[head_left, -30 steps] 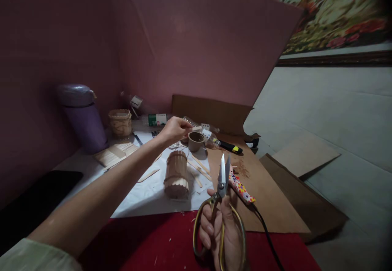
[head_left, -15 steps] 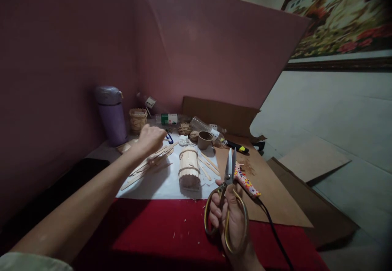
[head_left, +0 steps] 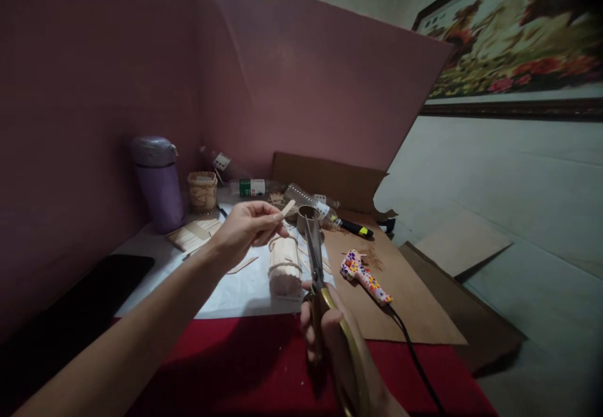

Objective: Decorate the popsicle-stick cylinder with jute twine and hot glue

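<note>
Between the thumb and fingers of my left hand (head_left: 252,225) is a wooden craft stick (head_left: 288,208), its rounded end poking out to the upper right. My right hand (head_left: 336,335) grips the brass-coloured handles of a pair of scissors (head_left: 315,260), whose blades point up and stand slightly apart. The blades are to the right of the stick, not touching it. Under and between the hands lies a barrel-shaped piece made of craft sticks (head_left: 285,266), bound with two cord rings. More loose sticks lie partly hidden behind my left hand and the scissors.
A patterned glue gun (head_left: 366,277) with a black cord lies on brown cardboard (head_left: 419,323) at the right. Behind stand a brown cup (head_left: 308,213), plastic bottles (head_left: 252,187), a small stick basket (head_left: 202,191) and a purple tumbler (head_left: 160,191). Flat sticks (head_left: 193,232) lie at the left.
My left hand has come from the stick pile toward the middle, now holding a craft stick. My right hand has turned the scissors and brought them left, closer to it.
</note>
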`<action>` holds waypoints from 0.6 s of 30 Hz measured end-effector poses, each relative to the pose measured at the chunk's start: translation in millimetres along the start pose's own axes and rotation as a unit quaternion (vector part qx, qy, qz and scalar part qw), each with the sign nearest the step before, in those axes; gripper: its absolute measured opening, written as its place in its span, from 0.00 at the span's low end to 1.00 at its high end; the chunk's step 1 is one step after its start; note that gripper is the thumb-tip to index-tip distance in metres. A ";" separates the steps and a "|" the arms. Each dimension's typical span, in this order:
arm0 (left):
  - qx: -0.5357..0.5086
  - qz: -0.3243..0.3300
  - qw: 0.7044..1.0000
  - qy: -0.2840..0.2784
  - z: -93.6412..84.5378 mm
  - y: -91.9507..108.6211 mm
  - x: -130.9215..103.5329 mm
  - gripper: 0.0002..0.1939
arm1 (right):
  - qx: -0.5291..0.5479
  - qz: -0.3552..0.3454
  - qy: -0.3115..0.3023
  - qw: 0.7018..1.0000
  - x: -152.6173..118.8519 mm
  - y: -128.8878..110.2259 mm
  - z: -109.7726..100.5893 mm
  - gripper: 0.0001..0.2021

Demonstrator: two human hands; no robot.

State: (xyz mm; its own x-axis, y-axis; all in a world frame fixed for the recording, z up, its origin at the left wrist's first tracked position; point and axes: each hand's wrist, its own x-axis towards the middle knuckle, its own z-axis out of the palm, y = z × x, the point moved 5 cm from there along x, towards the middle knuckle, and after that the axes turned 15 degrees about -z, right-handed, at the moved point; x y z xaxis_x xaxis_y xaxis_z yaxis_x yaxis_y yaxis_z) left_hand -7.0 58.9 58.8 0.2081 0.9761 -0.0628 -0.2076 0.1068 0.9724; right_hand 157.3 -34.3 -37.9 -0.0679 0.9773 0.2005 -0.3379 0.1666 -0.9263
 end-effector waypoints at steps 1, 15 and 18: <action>-0.018 -0.024 0.999 -0.010 2.0 -7.2 -0.5 0.11 | -0.030 0.010 0.002 1.000 2.2 1.9 0.5 0.43; -0.062 -0.015 0.996 0.064 8.8 -44.7 -15.9 0.08 | -0.092 0.045 -0.050 0.993 6.8 1.8 23.3 0.37; -0.055 -0.016 0.996 0.074 14.6 -47.5 -17.2 0.11 | -0.100 0.039 -0.065 0.992 6.2 0.2 27.2 0.38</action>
State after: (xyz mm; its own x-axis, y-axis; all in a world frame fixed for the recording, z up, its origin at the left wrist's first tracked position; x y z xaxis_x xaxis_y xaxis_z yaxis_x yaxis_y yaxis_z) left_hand 13.2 34.3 17.1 0.0746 0.9883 -0.1334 -0.3088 0.1501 0.9392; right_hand 131.3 -31.7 -28.1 -0.2114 0.9652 0.1539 -0.1339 0.1274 -0.9828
